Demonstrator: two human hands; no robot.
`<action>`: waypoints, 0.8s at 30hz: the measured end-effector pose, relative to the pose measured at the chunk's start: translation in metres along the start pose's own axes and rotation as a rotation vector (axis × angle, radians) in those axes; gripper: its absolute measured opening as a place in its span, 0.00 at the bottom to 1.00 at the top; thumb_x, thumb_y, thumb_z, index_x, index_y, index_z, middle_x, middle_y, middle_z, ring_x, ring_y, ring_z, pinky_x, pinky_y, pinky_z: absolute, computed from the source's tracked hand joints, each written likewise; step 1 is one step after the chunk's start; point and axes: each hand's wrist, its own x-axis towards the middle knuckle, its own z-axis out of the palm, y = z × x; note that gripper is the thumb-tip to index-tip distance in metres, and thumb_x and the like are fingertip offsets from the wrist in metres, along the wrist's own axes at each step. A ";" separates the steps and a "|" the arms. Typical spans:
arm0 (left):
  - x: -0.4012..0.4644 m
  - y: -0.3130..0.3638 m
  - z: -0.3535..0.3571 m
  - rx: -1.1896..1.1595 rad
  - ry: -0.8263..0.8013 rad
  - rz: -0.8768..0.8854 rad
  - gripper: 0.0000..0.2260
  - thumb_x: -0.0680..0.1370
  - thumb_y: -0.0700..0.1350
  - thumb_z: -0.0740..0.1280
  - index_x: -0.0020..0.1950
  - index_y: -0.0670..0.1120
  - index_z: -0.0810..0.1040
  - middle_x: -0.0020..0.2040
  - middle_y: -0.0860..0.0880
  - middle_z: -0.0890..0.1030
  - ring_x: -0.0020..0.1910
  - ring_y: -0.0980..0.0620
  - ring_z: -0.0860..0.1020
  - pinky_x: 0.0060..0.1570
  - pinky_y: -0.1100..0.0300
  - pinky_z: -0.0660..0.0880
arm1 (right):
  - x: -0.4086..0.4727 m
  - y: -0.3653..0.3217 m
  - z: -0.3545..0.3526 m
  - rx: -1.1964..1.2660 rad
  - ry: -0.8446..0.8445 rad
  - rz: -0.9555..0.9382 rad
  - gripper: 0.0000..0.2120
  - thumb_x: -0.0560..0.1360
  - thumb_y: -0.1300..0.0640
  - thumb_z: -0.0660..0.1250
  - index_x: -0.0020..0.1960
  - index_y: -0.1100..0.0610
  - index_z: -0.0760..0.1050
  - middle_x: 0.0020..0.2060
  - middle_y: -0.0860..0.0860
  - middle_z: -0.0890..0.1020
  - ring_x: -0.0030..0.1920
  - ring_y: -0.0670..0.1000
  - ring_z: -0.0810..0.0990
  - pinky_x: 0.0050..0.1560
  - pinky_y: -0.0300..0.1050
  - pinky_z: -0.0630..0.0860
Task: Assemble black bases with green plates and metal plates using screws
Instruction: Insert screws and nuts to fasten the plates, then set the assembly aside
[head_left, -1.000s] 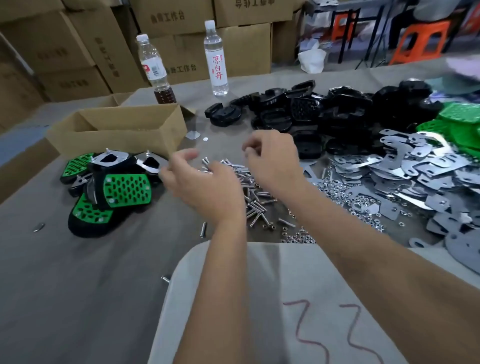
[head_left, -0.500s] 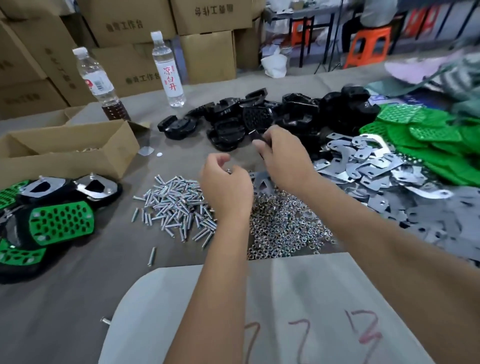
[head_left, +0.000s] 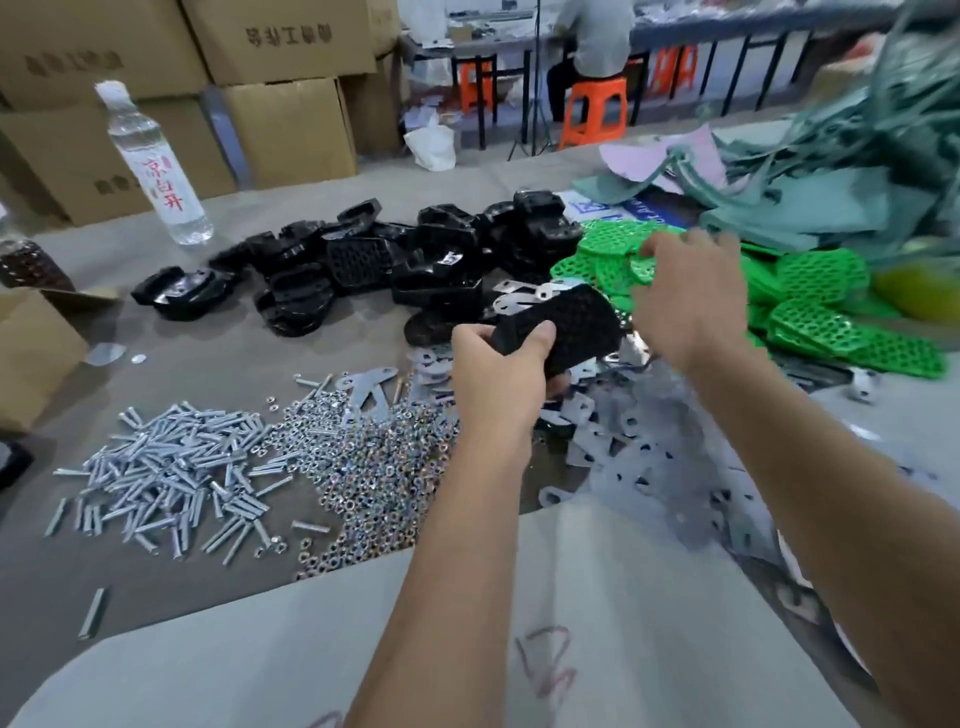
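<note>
My left hand (head_left: 496, 376) grips a black base (head_left: 569, 325) with a perforated face, held above the table in the middle of the view. My right hand (head_left: 685, 296) reaches over the pile of green plates (head_left: 826, 306) at the right, its fingers on a green plate (head_left: 641, 267) at the pile's near edge. More black bases (head_left: 374, 265) lie heaped behind. Metal plates (head_left: 639, 447) are spread under my right forearm. Screws (head_left: 171, 473) and nuts (head_left: 374, 467) lie in two piles at the left.
A water bottle (head_left: 153, 166) stands at the back left before stacked cardboard boxes (head_left: 280, 78). A cardboard box corner (head_left: 31, 358) sits at the left edge. A white sheet (head_left: 597, 613) covers the near table. Grey-green cloth (head_left: 831, 202) is piled back right. A person sits on an orange stool (head_left: 592, 111) far behind.
The view swung right. My left hand took hold of a black base from the pile, and my right hand moved right from the black bases onto the green plates.
</note>
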 end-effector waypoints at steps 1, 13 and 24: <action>-0.002 -0.001 0.006 -0.018 -0.027 -0.016 0.13 0.80 0.41 0.73 0.53 0.44 0.69 0.53 0.43 0.78 0.38 0.47 0.84 0.33 0.59 0.81 | 0.006 0.010 0.005 -0.015 -0.084 0.012 0.24 0.79 0.60 0.66 0.75 0.56 0.70 0.70 0.62 0.74 0.74 0.64 0.67 0.71 0.57 0.67; -0.001 -0.007 -0.002 0.010 -0.053 -0.036 0.07 0.82 0.41 0.69 0.56 0.42 0.74 0.56 0.39 0.82 0.36 0.43 0.84 0.29 0.61 0.78 | 0.025 0.038 0.022 -0.066 -0.097 -0.002 0.22 0.84 0.46 0.62 0.65 0.62 0.79 0.66 0.66 0.74 0.69 0.66 0.69 0.68 0.60 0.70; -0.003 -0.002 -0.026 -0.032 0.037 -0.032 0.08 0.84 0.45 0.64 0.51 0.41 0.74 0.49 0.40 0.82 0.28 0.45 0.83 0.32 0.53 0.83 | -0.008 -0.005 -0.019 0.784 0.104 0.181 0.15 0.78 0.50 0.74 0.55 0.60 0.77 0.48 0.49 0.78 0.45 0.54 0.81 0.47 0.49 0.80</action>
